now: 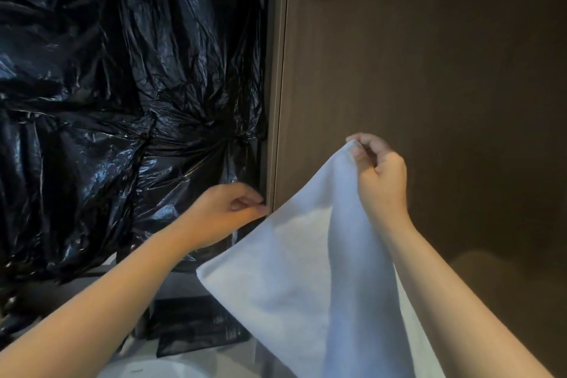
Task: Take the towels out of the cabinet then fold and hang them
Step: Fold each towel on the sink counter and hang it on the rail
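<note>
We've got the towel [294, 279] out, up mid-air near right by a corner our right hand [377, 175] pinches, left hand [227, 212] curled beside its edge, grip unclear; we judge folding barely begun, hanging not yet done.

A white towel [294, 270] is held up by its top corner, pinched in the right hand [380, 175]. It is draped down in soft folds, one corner spread low and leftward. Its sloping edge is met by the left hand [224, 215], grip unclear.
</note>
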A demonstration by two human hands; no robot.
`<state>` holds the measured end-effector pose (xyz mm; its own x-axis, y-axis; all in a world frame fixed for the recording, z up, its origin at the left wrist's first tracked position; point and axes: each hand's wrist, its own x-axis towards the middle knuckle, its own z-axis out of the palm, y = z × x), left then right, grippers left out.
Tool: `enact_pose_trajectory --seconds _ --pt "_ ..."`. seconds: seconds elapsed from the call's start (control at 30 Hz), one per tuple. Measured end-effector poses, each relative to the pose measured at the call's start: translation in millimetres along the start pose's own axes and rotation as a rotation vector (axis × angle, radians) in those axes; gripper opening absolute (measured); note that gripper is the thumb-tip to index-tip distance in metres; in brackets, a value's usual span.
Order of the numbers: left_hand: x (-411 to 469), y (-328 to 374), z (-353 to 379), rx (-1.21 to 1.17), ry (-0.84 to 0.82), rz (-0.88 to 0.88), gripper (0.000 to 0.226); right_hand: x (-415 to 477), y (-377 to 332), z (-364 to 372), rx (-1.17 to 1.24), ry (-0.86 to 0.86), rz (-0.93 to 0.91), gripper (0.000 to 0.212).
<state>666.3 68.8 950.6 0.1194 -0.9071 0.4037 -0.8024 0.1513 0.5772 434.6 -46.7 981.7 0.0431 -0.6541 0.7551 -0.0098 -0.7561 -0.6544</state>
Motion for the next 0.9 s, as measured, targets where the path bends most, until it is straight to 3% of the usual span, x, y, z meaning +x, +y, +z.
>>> enact_pose_trajectory --seconds 0.13,0.27,0.37,0.47,0.6,0.73,0.9 --pt "13 27 21 -0.195 -0.147 0.040 0.060 -2 -4 1 0.017 -0.028 -0.008 0.015" --pt "15 19 43 -0.352 -0.247 -0.019 0.037 1 -5 -13 -0.006 -0.041 -0.052 0.018" --pt "14 4 44 -0.256 -0.220 -0.055 0.010 6 0 -26 -0.028 0.051 -0.040 0.018" --pt "11 -18 39 -0.007 -0.226 -0.083 0.026 16 8 -45 -0.053 0.205 -0.008 0.017" --pt "1 -45 32 0.186 -0.310 -0.128 0.025 26 21 -62 -0.078 0.294 0.040 0.017" --pt "6 -53 23 0.105 -0.131 -0.223 0.031 27 32 -64 -0.120 0.335 0.059 0.019" --pt "10 -48 16 -0.414 0.122 -0.367 0.036 22 46 -71 -0.192 0.382 0.064 0.020"
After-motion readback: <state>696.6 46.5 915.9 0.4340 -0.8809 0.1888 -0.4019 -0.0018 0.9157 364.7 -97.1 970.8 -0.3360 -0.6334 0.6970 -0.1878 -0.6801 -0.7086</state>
